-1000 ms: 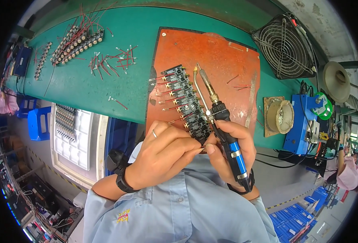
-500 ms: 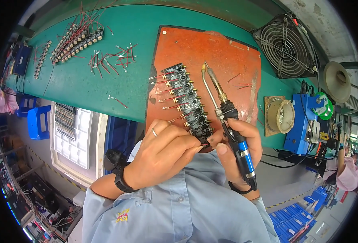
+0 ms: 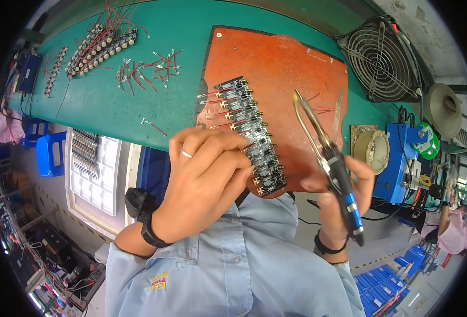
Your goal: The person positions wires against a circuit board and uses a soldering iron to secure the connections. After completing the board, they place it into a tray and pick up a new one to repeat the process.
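A long black circuit board panel [image 3: 250,117] lies tilted on the orange mat [image 3: 275,63], with gold pins along its right edge and thin red wires off its left. My left hand [image 3: 204,177] is over its left edge, fingers bent and thumb pressed in by the board's lower half; whatever is pinched there is hidden. In my right hand [image 3: 332,216], slightly blurred, is a soldering iron [image 3: 340,171] with a blue-banded grip and a thin metal tube beside its tip. The tip points up and away, above the mat, right of the panel and apart from it.
Loose red wires [image 3: 164,68] and a pile of wired boards [image 3: 98,50] lie on the green table [image 3: 101,100]. Along the right are a fan [image 3: 379,61], a round pot [image 3: 377,150], a blue machine [image 3: 397,164] and a green solder spool [image 3: 430,141]. A white tray [image 3: 93,179] stands at left.
My left hand has moved up along the panel from its near end. My right hand has swung the soldering iron right, off the panel's near end, which now shows.
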A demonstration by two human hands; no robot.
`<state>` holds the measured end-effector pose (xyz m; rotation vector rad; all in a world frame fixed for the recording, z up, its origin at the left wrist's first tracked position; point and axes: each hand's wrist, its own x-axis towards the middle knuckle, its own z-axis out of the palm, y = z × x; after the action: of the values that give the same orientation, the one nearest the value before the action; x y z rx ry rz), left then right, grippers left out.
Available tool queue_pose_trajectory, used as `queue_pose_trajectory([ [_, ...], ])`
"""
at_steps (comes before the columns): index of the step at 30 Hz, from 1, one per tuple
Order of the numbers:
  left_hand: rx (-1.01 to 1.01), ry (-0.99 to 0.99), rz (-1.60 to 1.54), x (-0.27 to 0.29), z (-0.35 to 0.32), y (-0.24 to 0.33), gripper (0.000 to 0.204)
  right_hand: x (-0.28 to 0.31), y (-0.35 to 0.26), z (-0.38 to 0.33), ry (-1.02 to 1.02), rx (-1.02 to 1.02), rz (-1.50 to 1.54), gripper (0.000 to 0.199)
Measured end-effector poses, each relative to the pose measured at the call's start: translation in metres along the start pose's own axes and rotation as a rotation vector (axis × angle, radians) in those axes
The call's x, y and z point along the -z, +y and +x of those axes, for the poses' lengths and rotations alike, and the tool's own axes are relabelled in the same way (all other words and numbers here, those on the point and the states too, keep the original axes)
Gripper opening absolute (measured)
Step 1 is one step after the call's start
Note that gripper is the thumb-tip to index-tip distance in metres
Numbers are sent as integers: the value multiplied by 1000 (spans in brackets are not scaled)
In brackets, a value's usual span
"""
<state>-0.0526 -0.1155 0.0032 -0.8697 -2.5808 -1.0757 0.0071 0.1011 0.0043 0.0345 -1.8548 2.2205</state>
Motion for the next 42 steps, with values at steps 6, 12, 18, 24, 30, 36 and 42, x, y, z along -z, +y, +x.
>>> queue_pose_trajectory([
  [6,65,-4,39,-9,6,-3,15,56,-4,-22,39,186,-292,51],
  [12,78,-1,72,-12,7,-1,15,47,-24,-8,-173,189,-529,50],
  [18,103,4,69,-14,8,-1,16,40,-31,-2,-348,158,-645,47],
  [24,117,-12,60,-13,8,0,15,38,-29,-2,-380,135,-679,50],
  [30,126,-15,58,-14,8,-2,15,35,-26,0,-374,140,-682,49],
  [36,124,-9,68,-13,7,-1,15,33,-30,0,-393,138,-718,49],
  [42,129,-15,73,-14,8,-1,15,30,-34,1,-416,161,-776,51],
])
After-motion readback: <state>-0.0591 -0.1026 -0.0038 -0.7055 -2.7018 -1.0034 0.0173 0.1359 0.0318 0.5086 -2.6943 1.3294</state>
